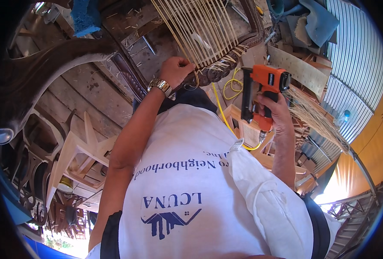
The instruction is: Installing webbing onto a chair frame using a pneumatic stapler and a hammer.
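My left hand (175, 70) pinches cane strands (200, 30) at upper centre; my right hand (274, 110) grips the orange staple gun (264, 93). A misfire risks my fingers.

layout seen from above: the left hand (175, 70) is pressed on the frame edge (213, 74) at twelve o'clock, with the cane strands (200, 30) stretched beyond it. the staple gun (264, 93) is held by the right hand (274, 111) at two o'clock; loose cane (314, 116) is spread to its right, wooden chair frames (77, 155) stacked at eight o'clock.
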A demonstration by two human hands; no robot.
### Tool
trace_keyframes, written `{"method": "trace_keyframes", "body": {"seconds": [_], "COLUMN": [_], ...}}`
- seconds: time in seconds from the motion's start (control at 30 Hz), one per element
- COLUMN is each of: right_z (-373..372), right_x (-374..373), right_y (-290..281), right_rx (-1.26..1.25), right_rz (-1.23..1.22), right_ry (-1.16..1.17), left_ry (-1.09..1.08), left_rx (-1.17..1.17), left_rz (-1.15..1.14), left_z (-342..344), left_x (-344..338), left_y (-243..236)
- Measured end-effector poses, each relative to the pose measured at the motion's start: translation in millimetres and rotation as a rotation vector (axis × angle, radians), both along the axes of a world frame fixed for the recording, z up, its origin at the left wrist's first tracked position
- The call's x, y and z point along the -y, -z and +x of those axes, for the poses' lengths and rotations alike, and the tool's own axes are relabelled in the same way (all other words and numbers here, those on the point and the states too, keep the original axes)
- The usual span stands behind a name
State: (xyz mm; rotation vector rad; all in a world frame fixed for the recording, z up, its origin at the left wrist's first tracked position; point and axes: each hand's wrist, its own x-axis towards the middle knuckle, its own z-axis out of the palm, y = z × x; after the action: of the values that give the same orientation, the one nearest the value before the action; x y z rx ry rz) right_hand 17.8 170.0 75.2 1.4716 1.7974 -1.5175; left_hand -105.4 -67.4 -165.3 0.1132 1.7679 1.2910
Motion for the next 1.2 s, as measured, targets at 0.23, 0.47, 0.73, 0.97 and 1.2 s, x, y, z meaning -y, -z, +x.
{"method": "trace_keyframes", "body": {"seconds": [0.23, 0.47, 0.73, 0.97, 1.2], "right_z": [50.7, 35.4, -51.9, -171.4, -254.4], "right_x": [-93.3, -195.7, -244.6, -282.4, -303.3], "right_y": [41.4, 120.3, 187.4, 249.6, 293.9], "right_rx": [-0.234, -0.237, -0.314, -0.536, -0.478], "right_rz": [0.073, 0.407, 1.021, 1.195, 1.162], "right_ry": [0.13, -0.242, -0.693, -1.007, -0.994], "left_ry": [-0.01, 0.029, -0.026, -0.069, -0.029], "left_rx": [0.04, -0.03, 0.044, 0.117, 0.067], "left_rz": [0.09, -0.008, 0.054, 0.021, -0.015], "left_z": [-7.9, -4.1, -8.7, -5.8, -13.4], "left_x": [-2.7, 9.8, 13.5, 14.9, -8.6], "left_y": [3.8, 6.0, -5.0, -9.8, -34.1]}}
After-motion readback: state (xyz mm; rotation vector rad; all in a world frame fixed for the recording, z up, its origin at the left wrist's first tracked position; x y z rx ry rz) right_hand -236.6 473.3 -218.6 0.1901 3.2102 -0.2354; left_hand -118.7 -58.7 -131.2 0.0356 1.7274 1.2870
